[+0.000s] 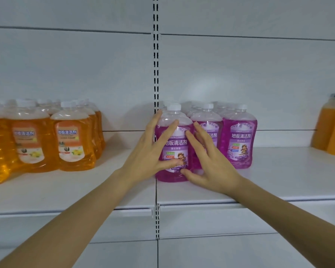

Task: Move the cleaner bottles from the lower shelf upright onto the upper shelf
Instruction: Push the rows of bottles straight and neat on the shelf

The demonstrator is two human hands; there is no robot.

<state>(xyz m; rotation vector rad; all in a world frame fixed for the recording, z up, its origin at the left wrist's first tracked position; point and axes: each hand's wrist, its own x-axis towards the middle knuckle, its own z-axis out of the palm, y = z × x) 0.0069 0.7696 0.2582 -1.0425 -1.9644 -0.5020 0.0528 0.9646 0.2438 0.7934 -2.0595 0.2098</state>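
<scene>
Head view: the purple bottle is seen upright on the shelf, between the spread, straight fingers of the left hand and right hand, which are laid on its sides. Full, it is judged heavy and slick; the waist is best gripped.

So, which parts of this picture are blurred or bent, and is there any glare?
Head view: the orange bottles at the left are soft, the front purple bottle is sharper; the shelf edge and panel seams bow from the wide lens; a faint glare patch sits on the back panel; light even, shadows weak.
</scene>
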